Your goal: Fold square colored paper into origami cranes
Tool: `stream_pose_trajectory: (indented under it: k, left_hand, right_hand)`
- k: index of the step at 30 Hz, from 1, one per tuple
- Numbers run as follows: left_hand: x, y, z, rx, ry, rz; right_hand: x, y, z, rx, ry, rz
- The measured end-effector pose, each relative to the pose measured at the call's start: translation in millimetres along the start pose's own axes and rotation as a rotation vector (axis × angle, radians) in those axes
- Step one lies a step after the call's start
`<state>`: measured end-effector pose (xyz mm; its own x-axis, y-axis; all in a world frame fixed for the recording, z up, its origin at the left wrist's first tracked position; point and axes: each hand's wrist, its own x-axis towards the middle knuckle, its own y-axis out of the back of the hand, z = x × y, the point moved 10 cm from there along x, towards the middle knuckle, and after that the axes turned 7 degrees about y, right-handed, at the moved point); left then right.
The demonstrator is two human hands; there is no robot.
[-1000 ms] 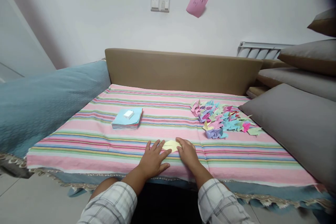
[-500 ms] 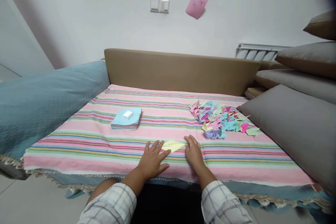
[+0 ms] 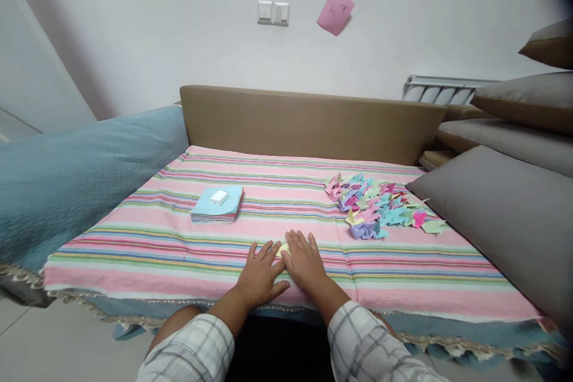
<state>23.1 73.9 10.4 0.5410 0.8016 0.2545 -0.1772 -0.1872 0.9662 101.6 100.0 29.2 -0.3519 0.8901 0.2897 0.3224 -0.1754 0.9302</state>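
Note:
A folded piece of pale yellow paper (image 3: 283, 249) lies on the striped cloth in front of me, mostly covered by my hands. My left hand (image 3: 259, 273) rests flat with fingers spread, its fingertips on the paper's left part. Over the right part lies my right hand (image 3: 306, 261), palm down and fingers stretched out, pressing on the paper. Between the two hands only a small strip of yellow shows. Neither hand is closed around anything.
A stack of coloured paper (image 3: 216, 208) with a small white block (image 3: 219, 197) on top stands at left. Several folded paper cranes (image 3: 371, 206) are heaped at right, beside a grey cushion (image 3: 496, 209). A brown backrest (image 3: 308, 122) borders the striped cloth (image 3: 147, 262) at the far side.
My right hand has moved left from the paper's right tip onto the paper, covering most of it. My left hand has stayed about where it was.

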Motion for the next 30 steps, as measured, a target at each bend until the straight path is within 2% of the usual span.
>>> stream_pose_trajectory:
  k: [6, 15, 24, 27, 30]
  left_hand:
    - [0, 0.4, -1, -0.018, 0.002, -0.008]
    - [-1, -0.2, -7, -0.015, 0.092, 0.017]
    - [-13, 1.6, -25, -0.006, 0.22, 0.06]
    - [-8, 15.9, -18, -0.07, 0.176, 0.119]
    - [4, 23.9, 11, -0.17, -0.009, 0.124]
  right_hand:
    - [-13, -16, 16, 0.013, -0.029, -0.062]
    - [-17, -18, 14, 0.0, -0.015, -0.062]
    - [-18, -22, 15, -0.002, -0.016, -0.084]
    - [-18, -23, 15, -0.007, -0.015, -0.097]
    - [-17, -25, 16, -0.02, -0.027, -0.116]
